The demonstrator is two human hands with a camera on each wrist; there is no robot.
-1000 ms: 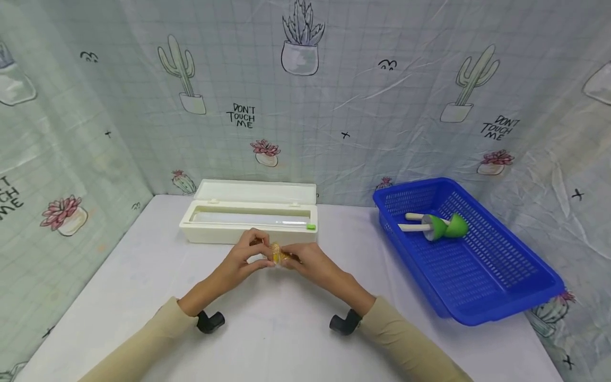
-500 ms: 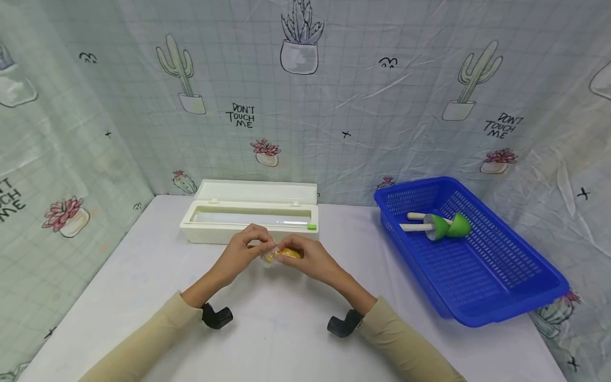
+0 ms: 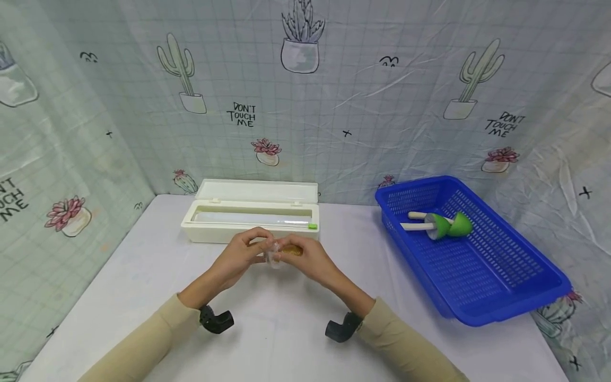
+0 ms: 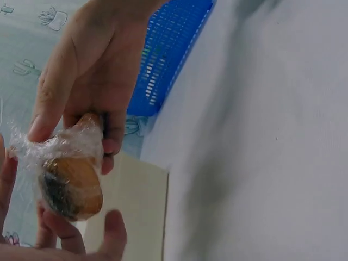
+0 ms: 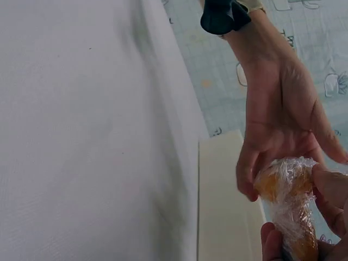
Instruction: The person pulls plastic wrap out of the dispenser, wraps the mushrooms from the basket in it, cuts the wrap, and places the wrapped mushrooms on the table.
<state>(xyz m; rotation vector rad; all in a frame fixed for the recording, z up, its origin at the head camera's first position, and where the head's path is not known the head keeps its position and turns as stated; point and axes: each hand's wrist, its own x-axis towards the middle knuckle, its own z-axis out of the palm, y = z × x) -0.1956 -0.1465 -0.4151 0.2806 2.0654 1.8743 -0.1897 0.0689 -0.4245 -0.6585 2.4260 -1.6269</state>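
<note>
Between my two hands is a yellow-orange thing (image 3: 293,249) with a rounded end and a narrower stem, wound in crinkled cling film (image 5: 295,179). Its rounded end (image 4: 81,187) shows a dark face through the film in the left wrist view. My right hand (image 3: 311,259) grips the stem side, thumb pressed on the film. My left hand (image 3: 238,259) is at the rounded end, its fingers curled about it and pinching film there. Just behind the hands stands a long white cling film dispenser (image 3: 205,235), lid raised, a film roll inside and a green slider (image 3: 312,226) at its right.
A blue plastic basket (image 3: 482,297) stands on the right, with two green-capped, pale-handled things (image 3: 436,227) lying inside. A white cloth (image 3: 272,339) covers the table. Printed curtain (image 3: 343,106) closes off the back and sides.
The wrapped thing has turned in my hands, showing less yellow and more crumpled film between them. My fingers have shifted their hold on it. Basket and dispenser stay put.
</note>
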